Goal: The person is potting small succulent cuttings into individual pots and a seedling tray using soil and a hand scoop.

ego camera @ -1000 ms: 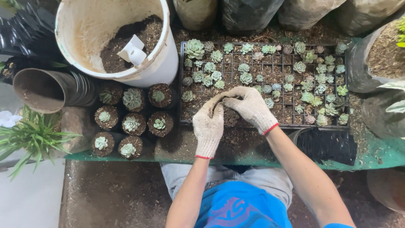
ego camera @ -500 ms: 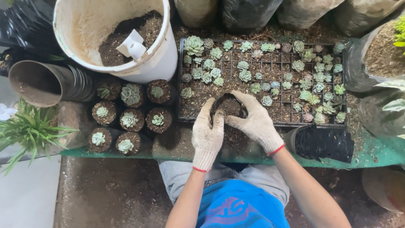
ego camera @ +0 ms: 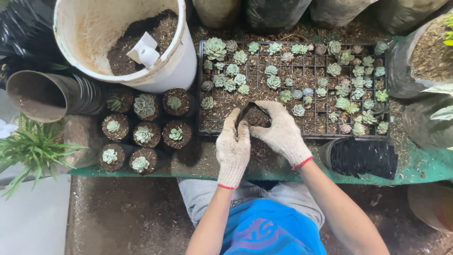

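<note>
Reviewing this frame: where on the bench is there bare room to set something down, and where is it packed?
Free: the soil-strewn strip of green bench between the potted succulents and the left hand, in front of the seedling tray; also the right corner beyond the stack of black pots. Crowded: the tray, the white bucket side, and the bags along the back.

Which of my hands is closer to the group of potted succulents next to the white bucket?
Left. The left hand sits just right of the potted succulents; the right hand lies farther right, beyond the small black pot.
</note>
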